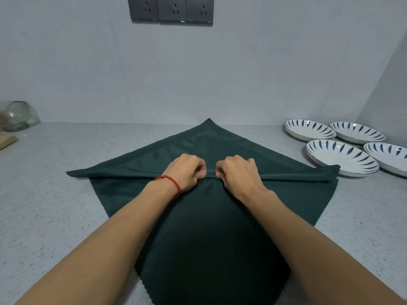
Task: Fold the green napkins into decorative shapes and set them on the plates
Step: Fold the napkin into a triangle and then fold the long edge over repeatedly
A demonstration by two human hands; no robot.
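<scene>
While the green napkin [211, 227] lies spread on the worktop [44, 194], left hand [187, 170] and right hand [239, 172] pinch its middle crease; soft, limp cloth, best gripped at that fold. Plates [343, 159] wait nearby.

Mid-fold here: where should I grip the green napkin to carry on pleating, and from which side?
Probably grip the green napkin along its raised horizontal pleat, coming from above on the near side. The left hand and right hand already pinch that ridge at its middle, side by side. The ridge stands up from the flat cloth, so fingers can close over it, then work outward toward both side corners.
</scene>
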